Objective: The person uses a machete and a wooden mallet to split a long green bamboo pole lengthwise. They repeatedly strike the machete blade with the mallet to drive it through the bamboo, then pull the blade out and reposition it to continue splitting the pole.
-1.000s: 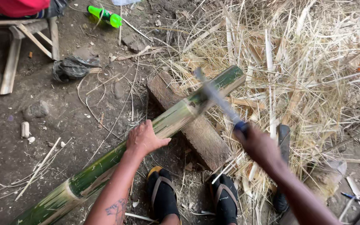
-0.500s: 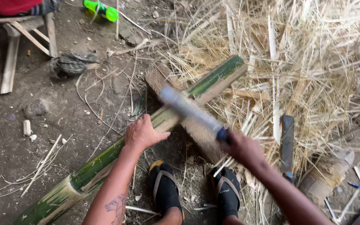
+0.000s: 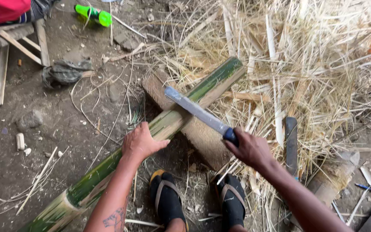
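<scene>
A long green bamboo pole (image 3: 211,83) lies slanted across a wooden block (image 3: 202,137) on the dirt. My left hand (image 3: 140,141) presses flat on the pole just below the block. My right hand (image 3: 250,148) grips the blue handle of a long-bladed knife (image 3: 194,109). The blade points up-left and its tip lies over the pole, where the bark is shaved pale. Whether the blade touches the pole I cannot tell. My two feet in black socks and sandals (image 3: 194,199) stand below the pole.
A heap of dry bamboo strips (image 3: 305,56) fills the right side. A dark tool handle (image 3: 291,144) lies in it. A wooden stool (image 3: 16,47), a green bottle (image 3: 93,13) and a grey cloth (image 3: 65,73) sit at the upper left.
The knife has swung down and left from a raised position onto the pole near my left hand. My left hand has stayed on the pole.
</scene>
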